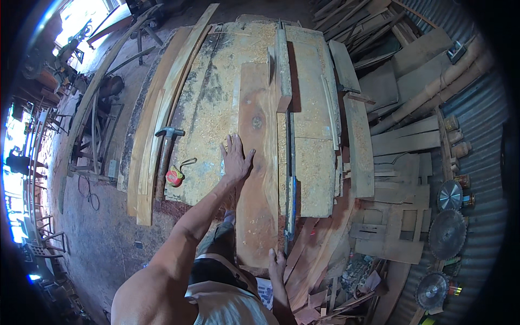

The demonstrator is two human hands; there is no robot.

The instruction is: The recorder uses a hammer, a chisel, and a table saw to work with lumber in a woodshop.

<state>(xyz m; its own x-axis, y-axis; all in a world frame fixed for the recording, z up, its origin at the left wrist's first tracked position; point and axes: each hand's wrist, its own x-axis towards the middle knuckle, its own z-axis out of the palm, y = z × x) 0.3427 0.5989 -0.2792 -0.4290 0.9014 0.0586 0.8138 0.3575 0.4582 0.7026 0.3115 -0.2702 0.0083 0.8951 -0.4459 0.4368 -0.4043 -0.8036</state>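
Note:
A long brown wooden plank (pixel 257 189) with a dark knot lies lengthwise before me on the workbench (pixel 216 81), its near end sticking out toward my body. My left hand (pixel 236 160) rests flat on the plank's left edge, fingers spread. At the plank's near right corner, my right hand (pixel 277 264) grips the edge; some of its fingers are hidden. Along the plank's right side runs an upright wooden fence board (pixel 283 70). A blue-edged metal bar (pixel 293 203) lies nearer to me, right of the plank.
Left on the bench are a hammer (pixel 167 157), a red tape measure (pixel 174 176) and long wood strips (pixel 157 119). Wood shavings cover the bench top. Boards (pixel 357 146) and offcuts (pixel 319 303) stand at the right, with circular saw blades (pixel 447 229) by the corrugated wall (pixel 482 179).

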